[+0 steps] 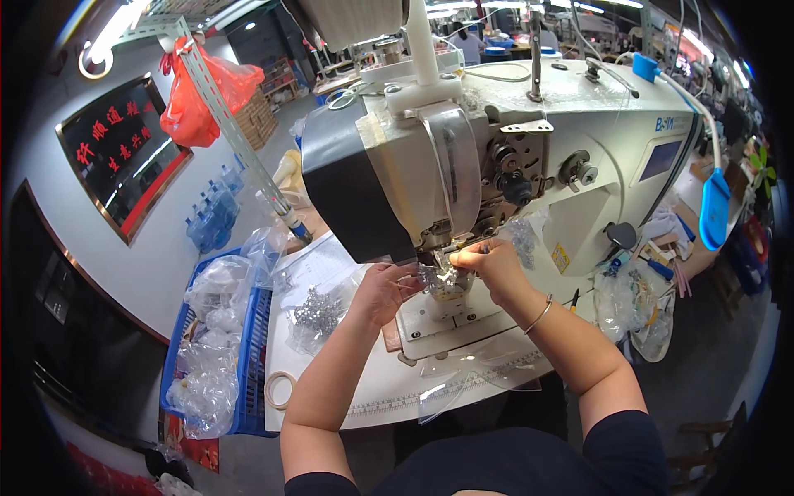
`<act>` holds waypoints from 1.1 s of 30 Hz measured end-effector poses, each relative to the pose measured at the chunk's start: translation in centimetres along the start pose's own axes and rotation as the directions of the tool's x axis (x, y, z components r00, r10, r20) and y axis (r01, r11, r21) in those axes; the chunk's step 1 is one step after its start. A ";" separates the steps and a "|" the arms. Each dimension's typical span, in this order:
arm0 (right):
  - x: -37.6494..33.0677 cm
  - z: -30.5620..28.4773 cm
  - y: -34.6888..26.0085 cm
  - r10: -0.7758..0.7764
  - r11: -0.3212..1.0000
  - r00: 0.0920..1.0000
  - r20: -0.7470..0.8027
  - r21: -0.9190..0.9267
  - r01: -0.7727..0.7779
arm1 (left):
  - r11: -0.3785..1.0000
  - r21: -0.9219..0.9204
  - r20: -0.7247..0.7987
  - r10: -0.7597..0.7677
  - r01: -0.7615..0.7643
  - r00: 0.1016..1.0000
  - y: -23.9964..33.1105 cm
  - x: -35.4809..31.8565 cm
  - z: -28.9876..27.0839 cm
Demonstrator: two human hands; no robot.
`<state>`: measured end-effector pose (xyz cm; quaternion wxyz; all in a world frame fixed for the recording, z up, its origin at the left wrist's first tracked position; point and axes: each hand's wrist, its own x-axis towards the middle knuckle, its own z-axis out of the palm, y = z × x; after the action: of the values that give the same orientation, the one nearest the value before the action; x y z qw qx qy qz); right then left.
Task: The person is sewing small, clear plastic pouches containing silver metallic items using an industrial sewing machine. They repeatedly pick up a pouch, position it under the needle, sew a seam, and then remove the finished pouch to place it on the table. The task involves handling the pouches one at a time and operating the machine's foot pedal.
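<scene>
Both my hands work close to the needle area of a large white industrial sewing machine (504,91). My left hand (385,291) is left of the presser foot, its fingers closed on the edge of a shiny clear plastic piece (447,279) that lies under the needle. To the right of the needle, my right hand (496,263) has thumb and forefinger pinched together right beside the presser foot; what they hold is too small to make out. A heap of small shiny silvery pieces (318,312) lies on the table left of my left hand.
A blue plastic basket (255,331) full of clear plastic stands at the left. Tape roll (279,388) and clear sheets (463,382) lie along the table's front edge. Tools and plastic bags (624,306) sit at the right, below a hanging blue-handled hose piece (714,211).
</scene>
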<state>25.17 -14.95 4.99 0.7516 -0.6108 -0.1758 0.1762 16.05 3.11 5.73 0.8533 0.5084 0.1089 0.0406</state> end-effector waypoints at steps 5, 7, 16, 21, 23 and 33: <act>-0.1 0.2 -0.1 -0.014 0.999 1.000 -0.019 -0.037 0.013 | 0.999 0.006 -0.038 -0.033 0.033 0.999 -0.2 0.0 -0.2; -0.1 0.3 -0.1 -0.016 0.999 1.000 -0.022 -0.034 0.015 | 0.999 -0.010 -0.053 -0.051 0.051 0.997 -0.3 0.1 -0.3; -0.4 0.1 -0.5 -0.012 0.997 1.000 -0.005 -0.072 0.012 | 0.999 -0.021 -0.069 -0.030 0.029 0.997 0.3 -0.6 0.8; -0.1 0.1 -0.1 -0.019 0.999 0.999 -0.030 -0.029 0.018 | 0.998 -0.050 -0.110 -0.033 0.027 0.993 -0.2 -0.3 0.9; -0.1 0.2 -0.1 -0.038 0.999 0.999 -0.039 -0.021 0.037 | 0.998 -0.064 -0.119 -0.031 0.024 0.992 -0.2 -0.3 0.8; -0.1 0.4 -0.5 -0.042 0.997 0.997 -0.063 -0.069 0.038 | 1.000 -0.022 -0.088 -0.002 0.000 0.996 -0.2 0.0 0.4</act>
<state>24.93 -14.73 5.52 0.7390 -0.6379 -0.1694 0.1352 16.13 2.64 5.72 0.8531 0.4968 0.1463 0.0635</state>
